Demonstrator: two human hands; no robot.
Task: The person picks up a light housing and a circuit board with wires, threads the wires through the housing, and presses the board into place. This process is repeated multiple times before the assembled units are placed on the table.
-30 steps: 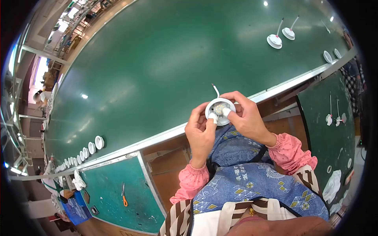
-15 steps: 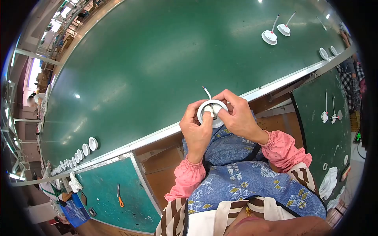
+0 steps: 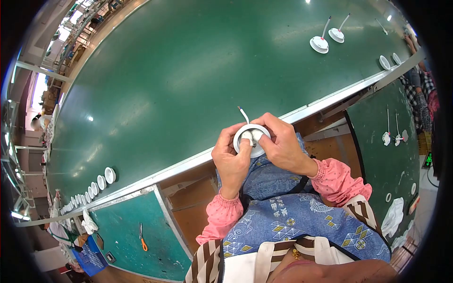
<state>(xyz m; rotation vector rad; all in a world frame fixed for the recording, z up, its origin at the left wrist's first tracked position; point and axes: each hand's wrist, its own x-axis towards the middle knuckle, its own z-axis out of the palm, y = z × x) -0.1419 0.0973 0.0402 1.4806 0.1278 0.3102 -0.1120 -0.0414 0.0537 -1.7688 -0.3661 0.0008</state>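
Observation:
A round white downlight housing [image 3: 257, 153] is held between my two hands just over the table's front edge, its hollow side facing me. My left hand [image 3: 231, 159] grips its left rim, and my right hand [image 3: 283, 147] grips the right. Both thumbs, wrapped in white covers, press down inside the ring; what lies under them is mostly hidden. A short white cable [image 3: 243, 114] with a dark tip sticks out behind the housing.
A row of white rings [image 3: 101, 182] lines the green table's [image 3: 188, 70] left edge. Two downlights [image 3: 319, 45] with cables stand at the back right. Orange-handled scissors [image 3: 143, 241] lie on the lower left board; a white cloth [image 3: 393, 217] lies on the right. A co-worker's arm [image 3: 411, 43] shows far right.
The view has shifted slightly. Both hands keep their hold on the housing, with the thumbs still inside and only slightly moved; the cable leans a little further left.

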